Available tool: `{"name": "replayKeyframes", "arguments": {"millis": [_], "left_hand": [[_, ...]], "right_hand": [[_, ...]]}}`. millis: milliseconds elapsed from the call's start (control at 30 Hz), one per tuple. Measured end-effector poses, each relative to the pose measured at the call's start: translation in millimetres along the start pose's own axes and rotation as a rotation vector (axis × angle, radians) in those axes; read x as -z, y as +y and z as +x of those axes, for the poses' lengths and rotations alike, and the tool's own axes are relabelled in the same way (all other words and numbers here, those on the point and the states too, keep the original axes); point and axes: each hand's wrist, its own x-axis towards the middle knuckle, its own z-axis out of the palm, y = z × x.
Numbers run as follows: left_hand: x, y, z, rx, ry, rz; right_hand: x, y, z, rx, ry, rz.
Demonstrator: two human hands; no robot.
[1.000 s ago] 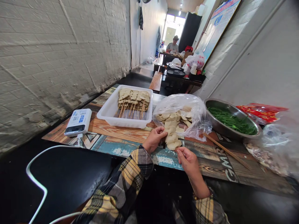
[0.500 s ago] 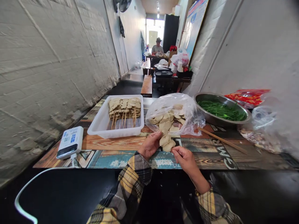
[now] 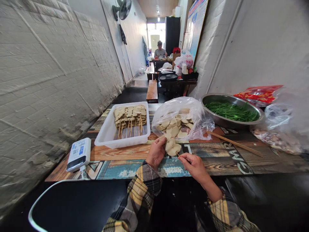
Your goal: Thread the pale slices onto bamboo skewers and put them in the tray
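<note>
My left hand (image 3: 155, 152) is closed on thin, pale beige slices (image 3: 173, 147) that overlap on a wooden skewer (image 3: 178, 155). The skewer's lower end is pinched between the thumb and fingers of my right hand (image 3: 193, 165). Just beyond my hands, a clear plastic bag (image 3: 189, 104) lies open with loose slices (image 3: 174, 130) of the same sort at its mouth. To the left, a white plastic tray (image 3: 109, 143) bears stacked skewers of slices (image 3: 130, 113), their sticks pointing towards me.
At right stand a steel bowl (image 3: 242, 124) of long green vegetables (image 3: 231, 111), bare sticks (image 3: 238, 144) and plastic bags (image 3: 277, 111). A white power bank (image 3: 79, 154) with a cable lies at left. A person (image 3: 160, 51) sits at a far table.
The view has shifted slightly. My right hand has drawn a little away from the slices, and more of the stick shows between them. My left hand keeps its hold.
</note>
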Motion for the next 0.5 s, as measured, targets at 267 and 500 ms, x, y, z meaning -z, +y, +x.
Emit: {"name": "replayKeyframes", "arguments": {"millis": [267,500], "left_hand": [[-1.2,-1.6,-1.0,0.014,-0.005,-0.002],[-2.8,-2.7,-1.1,0.021,-0.01,0.038]], "right_hand": [[0.8,1.6,-0.6,0.062,0.044,-0.09],[0.9,0.7,0.2,0.055,0.066,-0.084]]}}
